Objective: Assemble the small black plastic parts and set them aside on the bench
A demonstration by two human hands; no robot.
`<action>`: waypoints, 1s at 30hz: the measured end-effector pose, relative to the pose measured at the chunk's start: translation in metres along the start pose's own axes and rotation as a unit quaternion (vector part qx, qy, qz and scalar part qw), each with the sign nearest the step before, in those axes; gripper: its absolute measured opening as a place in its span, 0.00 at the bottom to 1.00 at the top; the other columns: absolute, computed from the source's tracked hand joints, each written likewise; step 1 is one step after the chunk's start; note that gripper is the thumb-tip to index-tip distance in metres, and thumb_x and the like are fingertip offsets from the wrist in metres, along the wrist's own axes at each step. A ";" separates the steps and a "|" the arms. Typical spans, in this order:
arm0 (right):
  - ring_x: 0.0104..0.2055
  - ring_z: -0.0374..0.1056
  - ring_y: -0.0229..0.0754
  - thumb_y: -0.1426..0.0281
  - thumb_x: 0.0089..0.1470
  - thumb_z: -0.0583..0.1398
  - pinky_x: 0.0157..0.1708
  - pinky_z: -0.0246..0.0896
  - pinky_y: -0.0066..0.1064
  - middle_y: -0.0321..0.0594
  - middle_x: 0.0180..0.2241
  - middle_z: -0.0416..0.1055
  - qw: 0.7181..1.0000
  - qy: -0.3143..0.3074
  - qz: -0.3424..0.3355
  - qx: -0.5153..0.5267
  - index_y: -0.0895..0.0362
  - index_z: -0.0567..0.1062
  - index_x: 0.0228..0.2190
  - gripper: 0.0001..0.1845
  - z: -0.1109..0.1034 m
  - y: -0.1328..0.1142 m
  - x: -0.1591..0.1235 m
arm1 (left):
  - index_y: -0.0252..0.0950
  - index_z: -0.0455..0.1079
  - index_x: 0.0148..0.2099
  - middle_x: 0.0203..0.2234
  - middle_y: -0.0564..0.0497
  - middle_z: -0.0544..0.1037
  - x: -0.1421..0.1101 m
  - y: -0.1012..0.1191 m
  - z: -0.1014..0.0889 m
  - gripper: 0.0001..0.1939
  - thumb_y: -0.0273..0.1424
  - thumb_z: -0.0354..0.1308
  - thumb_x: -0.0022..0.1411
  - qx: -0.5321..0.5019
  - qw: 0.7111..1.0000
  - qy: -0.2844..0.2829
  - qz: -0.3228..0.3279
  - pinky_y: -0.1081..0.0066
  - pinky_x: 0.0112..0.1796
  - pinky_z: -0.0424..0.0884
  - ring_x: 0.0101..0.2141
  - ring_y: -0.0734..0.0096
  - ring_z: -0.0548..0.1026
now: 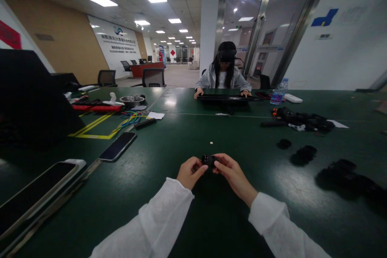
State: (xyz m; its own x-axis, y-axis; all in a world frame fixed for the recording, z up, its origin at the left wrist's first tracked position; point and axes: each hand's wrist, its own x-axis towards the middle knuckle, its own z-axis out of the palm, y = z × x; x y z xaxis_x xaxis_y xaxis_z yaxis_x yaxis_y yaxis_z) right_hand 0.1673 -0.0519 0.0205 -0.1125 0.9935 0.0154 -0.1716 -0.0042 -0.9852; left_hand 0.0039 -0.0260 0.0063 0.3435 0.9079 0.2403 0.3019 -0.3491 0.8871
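Both of my hands meet over the green table (193, 137) just in front of me. My left hand (190, 171) and my right hand (231, 171) pinch a small black part (208, 160) between their fingertips, one on each side of it. The part is dark and rounded; its detail is too small to make out. White sleeves cover both forearms. A tiny white scrap (211, 143) lies on the table just beyond the hands.
Two phones (118, 146) (36, 189) lie at the left, near yellow tape and coloured wires (130, 120). Several black parts (305, 154) sit at the right. Across the table a person (223, 74) sits at a keyboard (226, 98), next to a water bottle (279, 90).
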 end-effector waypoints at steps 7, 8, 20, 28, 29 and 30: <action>0.28 0.63 0.35 0.64 0.41 0.60 0.31 0.58 0.30 0.36 0.31 0.66 0.998 -0.024 -0.005 -0.050 0.55 0.68 0.33 0.14 0.001 -0.003 -0.002 | 0.36 0.60 0.41 0.35 0.49 0.67 -0.001 0.001 0.001 0.15 0.35 0.55 0.50 -0.035 0.998 0.048 0.001 0.77 0.23 0.64 0.31 0.72 0.69; 0.28 0.63 0.35 0.65 0.41 0.60 0.31 0.59 0.31 0.35 0.31 0.66 0.998 -0.030 -0.003 -0.056 0.55 0.68 0.33 0.14 0.002 -0.004 -0.002 | 0.36 0.60 0.41 0.36 0.48 0.67 -0.001 0.000 0.001 0.16 0.35 0.55 0.51 -0.040 0.998 0.049 0.003 0.76 0.23 0.65 0.32 0.71 0.69; 0.37 0.64 0.40 0.67 0.39 0.61 0.39 0.58 0.36 0.35 0.34 0.66 0.992 -0.066 0.003 -0.107 0.53 0.68 0.32 0.13 0.003 -0.006 -0.006 | 0.34 0.60 0.34 0.26 0.54 0.66 0.000 0.000 0.001 0.12 0.39 0.46 0.57 -0.111 0.993 0.027 -0.030 0.80 0.14 0.60 0.17 0.80 0.69; 0.28 0.63 0.34 0.67 0.42 0.59 0.30 0.58 0.29 0.34 0.30 0.65 0.999 0.005 -0.016 -0.051 0.55 0.67 0.32 0.12 0.001 0.001 0.001 | 0.34 0.58 0.43 0.33 0.48 0.67 0.000 -0.004 0.002 0.15 0.26 0.52 0.51 -0.187 0.982 -0.026 0.019 0.76 0.25 0.67 0.30 0.71 0.72; 0.27 0.63 0.33 0.67 0.42 0.59 0.29 0.57 0.28 0.35 0.31 0.65 0.999 0.009 -0.016 -0.048 0.55 0.67 0.32 0.12 0.001 0.002 0.001 | 0.34 0.58 0.44 0.34 0.48 0.67 0.000 -0.005 0.002 0.16 0.25 0.52 0.51 -0.176 0.984 -0.025 0.020 0.75 0.25 0.67 0.30 0.71 0.72; 0.27 0.62 0.33 0.67 0.42 0.59 0.29 0.57 0.28 0.35 0.30 0.65 0.999 0.010 -0.015 -0.046 0.56 0.67 0.32 0.12 0.001 0.003 0.002 | 0.35 0.58 0.45 0.36 0.47 0.67 -0.001 -0.006 0.002 0.17 0.24 0.52 0.51 -0.163 0.986 -0.021 0.019 0.76 0.25 0.67 0.30 0.71 0.72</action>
State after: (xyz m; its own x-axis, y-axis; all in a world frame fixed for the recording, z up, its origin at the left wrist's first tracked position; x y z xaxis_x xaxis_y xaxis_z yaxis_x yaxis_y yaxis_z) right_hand 0.1659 -0.0505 0.0179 -0.0896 0.9951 0.0425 -0.0839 0.0350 -0.9959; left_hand 0.0041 -0.0250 -0.0001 0.3877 0.8827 0.2655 -0.0115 -0.2834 0.9589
